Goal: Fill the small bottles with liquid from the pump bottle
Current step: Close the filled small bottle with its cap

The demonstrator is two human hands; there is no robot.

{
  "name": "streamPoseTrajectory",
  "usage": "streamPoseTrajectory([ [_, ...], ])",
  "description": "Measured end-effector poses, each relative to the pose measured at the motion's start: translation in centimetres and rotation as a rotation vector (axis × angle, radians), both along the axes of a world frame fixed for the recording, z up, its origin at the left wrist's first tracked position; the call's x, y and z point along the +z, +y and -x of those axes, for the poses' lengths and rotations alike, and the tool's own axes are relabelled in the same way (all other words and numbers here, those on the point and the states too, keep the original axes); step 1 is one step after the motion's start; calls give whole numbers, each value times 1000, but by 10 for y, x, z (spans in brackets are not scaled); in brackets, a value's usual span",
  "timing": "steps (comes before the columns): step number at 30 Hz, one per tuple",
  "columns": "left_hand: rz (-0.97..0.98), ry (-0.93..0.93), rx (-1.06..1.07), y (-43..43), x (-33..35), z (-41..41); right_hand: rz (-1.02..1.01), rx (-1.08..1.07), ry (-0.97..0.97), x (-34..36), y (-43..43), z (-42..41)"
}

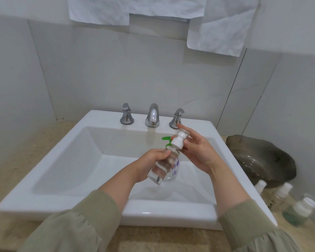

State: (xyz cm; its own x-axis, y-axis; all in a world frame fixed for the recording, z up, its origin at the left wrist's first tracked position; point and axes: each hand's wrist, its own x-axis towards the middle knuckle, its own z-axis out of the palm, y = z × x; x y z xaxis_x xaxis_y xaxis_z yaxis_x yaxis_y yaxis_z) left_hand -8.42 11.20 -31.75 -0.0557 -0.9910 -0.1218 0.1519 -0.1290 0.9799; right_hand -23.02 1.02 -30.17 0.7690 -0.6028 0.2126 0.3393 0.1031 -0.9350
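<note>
Grip check: small bottle (159,169) tilted over the sink (62,161), mid-basin, left hand (151,160) wrapped round its body, right hand (196,151) pinching the white cap (178,141). Likely light, stiff, slick clear plastic; hold the body, twist at cap; pump bottle (175,170) just behind.

Left hand (150,160) grips tilted small bottle (161,169); right hand (195,151) pinches its white cap (177,142); pump bottle (175,170) behind, over sink (105,118).
</note>
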Motion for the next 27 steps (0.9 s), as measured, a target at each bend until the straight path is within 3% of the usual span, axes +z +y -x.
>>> streamPoseTrajectory([
  [4,-21,124,-27,2,3,1,-9,0,-27,2,2,1],
  [10,24,-90,71,-3,-2,-1,35,-268,128,3,7,-4],
  [15,65,-207,106,-4,-3,1,186,-520,313,1,11,-10],
  [27,72,-322,116,-6,-9,0,196,-446,298,3,11,-8],
])
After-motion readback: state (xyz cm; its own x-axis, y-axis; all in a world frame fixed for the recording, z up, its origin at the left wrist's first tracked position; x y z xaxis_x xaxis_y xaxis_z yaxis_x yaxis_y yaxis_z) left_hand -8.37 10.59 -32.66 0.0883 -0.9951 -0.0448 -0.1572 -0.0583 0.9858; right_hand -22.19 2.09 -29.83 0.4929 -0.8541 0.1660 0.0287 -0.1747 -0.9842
